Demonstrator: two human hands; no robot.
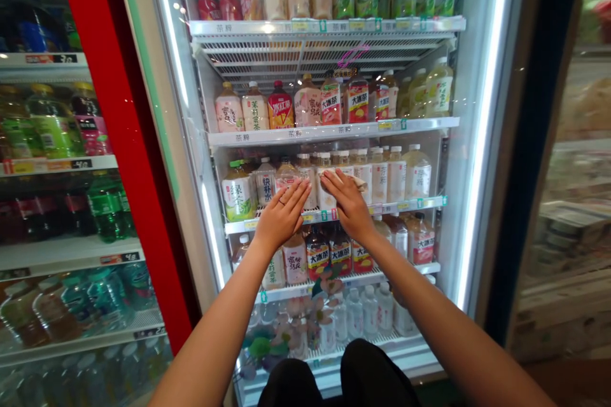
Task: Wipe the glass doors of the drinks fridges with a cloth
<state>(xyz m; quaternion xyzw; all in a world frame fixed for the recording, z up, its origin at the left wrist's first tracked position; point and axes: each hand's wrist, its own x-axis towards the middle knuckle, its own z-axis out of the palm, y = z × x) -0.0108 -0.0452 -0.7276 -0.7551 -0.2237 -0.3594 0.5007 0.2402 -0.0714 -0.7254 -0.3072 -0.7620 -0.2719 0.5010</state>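
My left hand (283, 213) lies flat with its fingers stretched out, apparently against the glass front of a drinks fridge. A ring shows on one finger. Close beside it, my right hand (351, 203) presses a pale cloth (359, 184) against the same surface. Only a corner of the cloth sticks out past the fingers; the palm hides the rest. Behind both hands stands a row of pale-labelled drink bottles (379, 181) on a middle shelf, partly covered by the fingers.
Lit shelves (329, 133) hold several bottled teas above and below my hands. To the left, a red frame (124, 127) borders another fridge with bottles (50, 117). Blurred shelves (563, 216) stand at the right. My knees (377, 375) are close to the fridge's lower part.
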